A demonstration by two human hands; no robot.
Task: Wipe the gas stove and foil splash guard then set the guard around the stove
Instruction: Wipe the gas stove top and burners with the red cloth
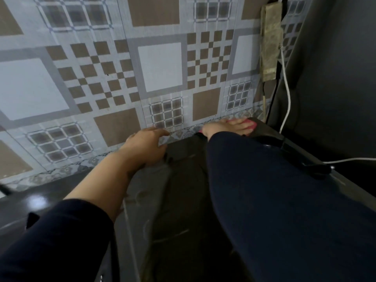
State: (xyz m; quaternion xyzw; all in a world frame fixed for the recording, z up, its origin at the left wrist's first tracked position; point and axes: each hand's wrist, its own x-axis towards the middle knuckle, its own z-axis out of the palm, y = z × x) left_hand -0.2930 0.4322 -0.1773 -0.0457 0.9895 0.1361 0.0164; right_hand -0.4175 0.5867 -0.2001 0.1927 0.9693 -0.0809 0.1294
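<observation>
While wiping appears unfinished: left hand [145, 144] gripping gas stove [183, 180] edge, right hand [228, 127] flat on pink cloth [251, 124] at one o'clock; guard unseen.

The wall [158, 66] is smooth, faintly glossy patterned tile; the stove [179, 200] is dull grey metal, smeared; the desk [36, 200] is glossy black; both sleeves [284, 200] are matt dark cloth.

Home kitchen, patterned tiled wall [158, 68], dark countertop [30, 202], stove [183, 200]
</observation>
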